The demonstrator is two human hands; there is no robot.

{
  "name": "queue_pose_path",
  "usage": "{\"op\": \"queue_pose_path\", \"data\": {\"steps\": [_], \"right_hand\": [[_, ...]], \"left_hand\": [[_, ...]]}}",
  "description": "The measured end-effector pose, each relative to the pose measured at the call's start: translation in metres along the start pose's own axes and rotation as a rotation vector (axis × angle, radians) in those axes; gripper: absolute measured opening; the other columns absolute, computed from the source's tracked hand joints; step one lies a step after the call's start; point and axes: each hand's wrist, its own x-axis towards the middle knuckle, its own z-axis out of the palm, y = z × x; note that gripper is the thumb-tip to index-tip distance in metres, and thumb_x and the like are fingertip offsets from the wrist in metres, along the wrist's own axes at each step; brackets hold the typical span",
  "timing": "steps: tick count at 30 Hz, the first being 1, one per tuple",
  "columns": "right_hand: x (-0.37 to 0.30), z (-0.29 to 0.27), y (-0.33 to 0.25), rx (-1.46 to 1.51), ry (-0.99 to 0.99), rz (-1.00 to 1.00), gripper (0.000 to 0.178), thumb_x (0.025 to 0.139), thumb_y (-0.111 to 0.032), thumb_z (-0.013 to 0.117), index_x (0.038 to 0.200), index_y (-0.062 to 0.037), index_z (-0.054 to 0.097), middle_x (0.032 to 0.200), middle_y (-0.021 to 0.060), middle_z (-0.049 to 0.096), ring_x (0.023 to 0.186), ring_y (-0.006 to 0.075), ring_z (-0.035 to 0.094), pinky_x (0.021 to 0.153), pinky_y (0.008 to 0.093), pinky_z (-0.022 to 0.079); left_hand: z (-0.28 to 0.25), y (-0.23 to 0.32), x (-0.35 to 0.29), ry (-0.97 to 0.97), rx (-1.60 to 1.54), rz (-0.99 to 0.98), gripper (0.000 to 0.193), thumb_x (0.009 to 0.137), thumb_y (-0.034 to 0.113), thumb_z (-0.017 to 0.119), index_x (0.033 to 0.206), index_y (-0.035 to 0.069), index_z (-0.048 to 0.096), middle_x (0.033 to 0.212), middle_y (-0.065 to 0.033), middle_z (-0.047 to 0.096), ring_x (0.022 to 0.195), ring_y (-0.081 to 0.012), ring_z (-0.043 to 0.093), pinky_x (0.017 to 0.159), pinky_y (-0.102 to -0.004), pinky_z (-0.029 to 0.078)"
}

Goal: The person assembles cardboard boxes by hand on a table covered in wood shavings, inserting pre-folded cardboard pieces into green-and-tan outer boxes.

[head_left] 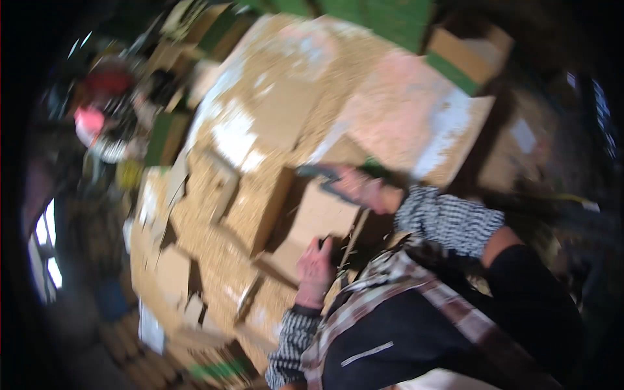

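Note:
An open cardboard box [327, 214] stands in front of me, its flaps spread and its inside bare. My left hand [314, 272], in a pinkish glove with dark fingertips, closes on the box's near edge; blur softens its fingers. Across the box, my right hand [357, 184] reaches over the far rim. Its glove has dark grey fingertips, stretched out and apart, with nothing visible between them. Whether these fingers touch the cardboard I cannot tell. Black-and-white checked sleeves cover both forearms.
Loose straw-coloured shreds cover the broad table [242, 134]. A flat cardboard piece [286, 112] lies on it. Another open box [469, 58] with a green band stands at the far right. A person in a pink cap [89, 123] works at the left. Folded cardboard [221, 365] is stacked near the lower left.

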Motion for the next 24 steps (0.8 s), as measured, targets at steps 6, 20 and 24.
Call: {"op": "queue_pose_path", "data": {"steps": [6, 20, 24], "right_hand": [[0.004, 0.003, -0.012, 0.734, 0.000, 0.477, 0.058, 0.090, -0.005, 0.057, 0.144, -0.0142, 0.039, 0.133, 0.0040, 0.054, 0.118, 0.0099, 0.051, 0.094, 0.0255, 0.049], [-0.020, -0.071, 0.006, 0.108, -0.071, 0.433, 0.097, 0.064, -0.020, 0.088, 0.146, -0.0120, 0.036, 0.132, 0.0114, 0.056, 0.118, 0.0189, 0.052, 0.097, 0.0335, 0.045], [-0.058, -0.227, -0.116, -0.193, 0.012, 0.245, 0.071, 0.083, -0.031, 0.074, 0.144, -0.0140, 0.042, 0.131, 0.0103, 0.057, 0.108, 0.0197, 0.059, 0.097, 0.0298, 0.045]], "left_hand": [[-0.036, 0.006, -0.043, 0.450, -0.052, -0.133, 0.045, 0.072, 0.006, 0.062, 0.117, 0.006, 0.059, 0.120, -0.0193, 0.056, 0.106, -0.0385, 0.057, 0.092, -0.0411, 0.048], [0.075, -0.048, -0.012, 0.506, -1.410, -0.499, 0.063, 0.101, 0.051, 0.033, 0.141, 0.002, 0.039, 0.137, -0.0115, 0.048, 0.125, -0.0240, 0.045, 0.109, -0.0369, 0.033], [0.080, -0.021, 0.071, 0.110, -1.137, -0.183, 0.046, 0.100, 0.034, 0.049, 0.128, -0.002, 0.048, 0.127, -0.0109, 0.052, 0.117, -0.0220, 0.050, 0.098, -0.0359, 0.043]]}}
